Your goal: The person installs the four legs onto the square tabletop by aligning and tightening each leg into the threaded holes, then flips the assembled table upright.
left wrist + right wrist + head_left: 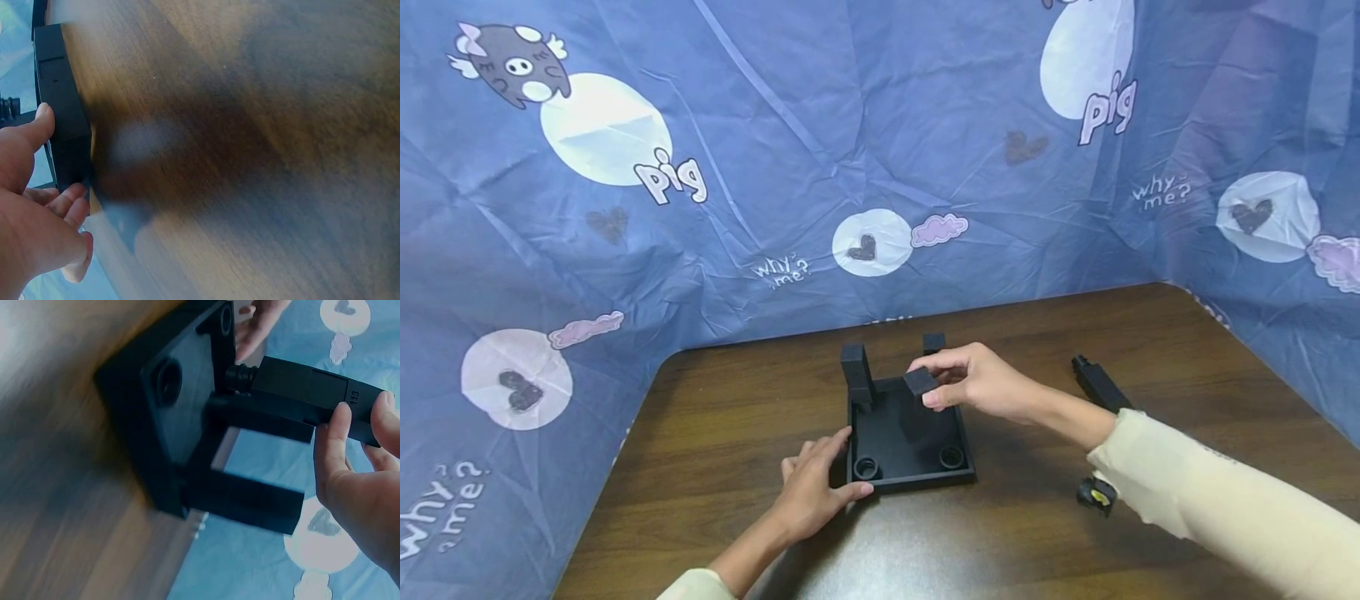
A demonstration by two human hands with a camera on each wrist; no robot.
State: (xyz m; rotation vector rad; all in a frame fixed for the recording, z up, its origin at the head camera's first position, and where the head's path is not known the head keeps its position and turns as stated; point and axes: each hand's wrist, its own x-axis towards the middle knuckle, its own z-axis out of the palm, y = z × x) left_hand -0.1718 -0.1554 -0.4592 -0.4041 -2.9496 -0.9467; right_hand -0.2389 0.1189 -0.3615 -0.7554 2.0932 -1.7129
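Note:
A square black tabletop with a raised rim (pixel 906 433) lies underside up on the wooden table. Two black legs stand at its far corners, the left one (pixel 855 375) and the right one (pixel 934 342). Round sockets show at the near left corner (pixel 866 468) and near right corner (pixel 952 457). My left hand (pixel 812 483) grips the near left corner, thumb on the front edge and fingers along the side. Above the tabletop, my right hand (pixel 981 383) pinches another black leg (pixel 306 387) by its plain end, marked 113. Its threaded end (pixel 240 376) points toward the tabletop.
One more black leg (pixel 1101 383) with a threaded end lies on the table at the right, partly behind the right sleeve (pixel 1217 492). Below that sleeve is a small black item with a yellow patch (pixel 1097 496). A blue printed cloth (pixel 760 167) hangs behind the table.

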